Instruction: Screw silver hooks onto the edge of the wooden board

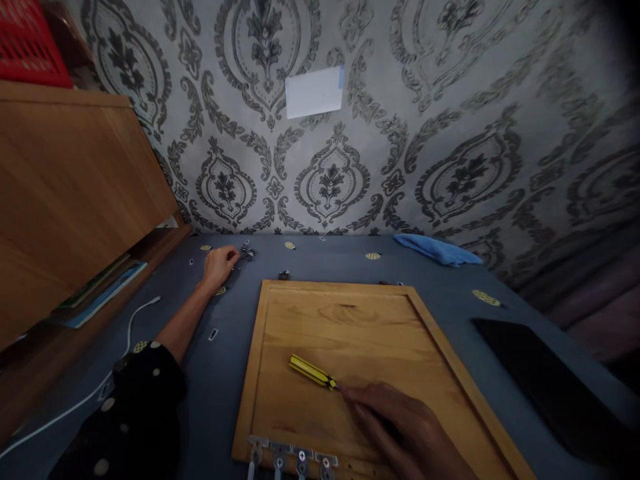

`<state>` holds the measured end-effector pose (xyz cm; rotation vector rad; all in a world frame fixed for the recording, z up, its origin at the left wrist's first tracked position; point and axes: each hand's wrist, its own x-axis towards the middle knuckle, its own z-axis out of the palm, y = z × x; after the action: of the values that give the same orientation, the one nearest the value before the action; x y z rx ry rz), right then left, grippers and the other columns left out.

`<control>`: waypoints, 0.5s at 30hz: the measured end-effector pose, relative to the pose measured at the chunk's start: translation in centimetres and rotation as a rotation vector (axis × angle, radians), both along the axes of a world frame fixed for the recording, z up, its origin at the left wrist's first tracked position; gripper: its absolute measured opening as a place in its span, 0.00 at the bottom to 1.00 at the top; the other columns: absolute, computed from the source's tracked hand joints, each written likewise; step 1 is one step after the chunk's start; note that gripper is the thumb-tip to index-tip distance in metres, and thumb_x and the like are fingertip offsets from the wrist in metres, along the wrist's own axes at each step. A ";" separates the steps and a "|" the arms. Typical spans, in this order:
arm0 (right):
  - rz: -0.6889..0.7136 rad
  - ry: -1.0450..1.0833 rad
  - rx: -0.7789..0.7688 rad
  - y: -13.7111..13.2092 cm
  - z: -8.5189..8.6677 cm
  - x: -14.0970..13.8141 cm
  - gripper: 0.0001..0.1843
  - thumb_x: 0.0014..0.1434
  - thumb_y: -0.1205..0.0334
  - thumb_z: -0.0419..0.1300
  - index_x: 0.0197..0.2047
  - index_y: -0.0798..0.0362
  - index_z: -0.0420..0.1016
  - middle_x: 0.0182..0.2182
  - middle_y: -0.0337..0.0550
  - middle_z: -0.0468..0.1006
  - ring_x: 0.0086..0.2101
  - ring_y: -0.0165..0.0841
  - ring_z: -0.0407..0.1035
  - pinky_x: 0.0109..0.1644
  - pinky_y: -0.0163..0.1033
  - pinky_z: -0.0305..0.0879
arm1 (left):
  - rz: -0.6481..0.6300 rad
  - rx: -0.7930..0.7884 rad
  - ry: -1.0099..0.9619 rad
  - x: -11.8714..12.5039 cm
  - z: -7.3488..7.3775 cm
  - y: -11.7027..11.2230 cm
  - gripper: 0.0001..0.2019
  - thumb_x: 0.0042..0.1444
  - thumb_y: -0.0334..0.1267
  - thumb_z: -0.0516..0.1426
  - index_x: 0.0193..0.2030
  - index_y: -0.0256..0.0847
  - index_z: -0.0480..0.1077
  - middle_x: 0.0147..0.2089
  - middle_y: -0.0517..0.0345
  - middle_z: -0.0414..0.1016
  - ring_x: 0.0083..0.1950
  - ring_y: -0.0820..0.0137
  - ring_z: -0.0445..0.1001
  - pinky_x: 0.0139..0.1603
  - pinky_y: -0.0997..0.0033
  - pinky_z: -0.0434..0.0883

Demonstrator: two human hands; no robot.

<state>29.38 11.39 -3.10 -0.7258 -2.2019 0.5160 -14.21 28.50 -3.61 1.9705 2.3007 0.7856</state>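
Observation:
My left hand (219, 267) reaches to the far left of the table, fingertips drawn together beside a small heap of metal pieces (248, 253). Whatever those fingers pinch, if anything, is too small to make out. Over the wooden panel (345, 333), my right hand (400, 423) grips a screwdriver (313, 372) by its metal shaft, the yellow-and-black handle pointing away to the left. Several metal hinges (302, 460) line the panel's near left edge, partly cut off by the frame. A small dark metal piece (284, 274) lies just behind the panel.
A blue cloth (440, 250) lies at the back right, against the patterned wall. On the right rests a black flat object (540, 380). A white cable (129, 333) runs along the left beside a wooden cabinet (75, 193); a red basket (33, 47) stands on top.

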 end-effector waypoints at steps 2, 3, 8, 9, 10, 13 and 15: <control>-0.005 0.014 0.012 0.0 0.0 -0.1 0.16 0.65 0.71 0.57 0.50 0.47 0.81 0.38 0.41 0.87 0.37 0.31 0.83 0.40 0.32 0.80 | -0.012 -0.002 -0.027 -0.3 -0.1 0.2 0.17 0.67 0.44 0.60 0.57 0.37 0.71 0.56 0.49 0.75 0.52 0.61 0.77 0.52 0.54 0.78; -0.005 0.020 0.015 0.0 0.0 -0.2 0.16 0.65 0.71 0.57 0.50 0.47 0.81 0.38 0.41 0.87 0.37 0.31 0.83 0.39 0.31 0.80 | -0.019 -0.001 -0.039 -0.4 -0.2 0.3 0.17 0.67 0.44 0.60 0.57 0.37 0.71 0.56 0.49 0.75 0.52 0.61 0.77 0.52 0.54 0.78; 0.012 0.025 -0.009 0.0 0.2 -0.4 0.18 0.65 0.71 0.57 0.52 0.46 0.81 0.37 0.41 0.87 0.35 0.30 0.82 0.38 0.31 0.80 | -0.049 0.007 -0.079 -0.8 -0.6 0.7 0.17 0.67 0.44 0.60 0.58 0.37 0.71 0.56 0.48 0.75 0.52 0.61 0.77 0.52 0.54 0.78; 0.013 0.019 -0.015 0.0 0.2 -0.4 0.18 0.65 0.71 0.57 0.52 0.47 0.81 0.37 0.42 0.87 0.35 0.31 0.82 0.38 0.31 0.80 | -0.053 0.007 -0.082 -0.9 -0.7 0.8 0.17 0.67 0.44 0.60 0.58 0.37 0.71 0.57 0.48 0.75 0.53 0.61 0.77 0.52 0.54 0.78; 0.013 0.013 -0.022 0.0 0.2 -0.4 0.18 0.65 0.71 0.56 0.52 0.47 0.82 0.38 0.43 0.87 0.35 0.31 0.83 0.37 0.32 0.80 | -0.058 0.007 -0.084 -0.9 -0.7 0.8 0.17 0.67 0.44 0.59 0.58 0.37 0.71 0.57 0.48 0.75 0.53 0.61 0.77 0.52 0.54 0.78; 0.010 0.004 -0.038 0.0 0.3 -0.3 0.18 0.65 0.70 0.56 0.52 0.47 0.82 0.38 0.44 0.87 0.35 0.32 0.83 0.37 0.33 0.81 | -0.068 0.010 -0.087 -0.8 -0.9 0.9 0.17 0.67 0.44 0.60 0.58 0.37 0.71 0.56 0.48 0.75 0.52 0.61 0.77 0.52 0.54 0.78; 0.013 0.009 -0.037 0.0 0.4 -0.3 0.18 0.65 0.70 0.57 0.52 0.46 0.82 0.37 0.43 0.87 0.35 0.31 0.82 0.37 0.32 0.81 | -0.072 0.013 -0.088 -0.8 -0.9 0.9 0.17 0.67 0.44 0.59 0.58 0.38 0.71 0.56 0.48 0.75 0.52 0.62 0.77 0.52 0.54 0.78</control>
<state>29.05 11.43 -2.74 -0.7277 -2.1948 0.5662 -15.04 29.43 -4.48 1.9695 2.1693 0.8643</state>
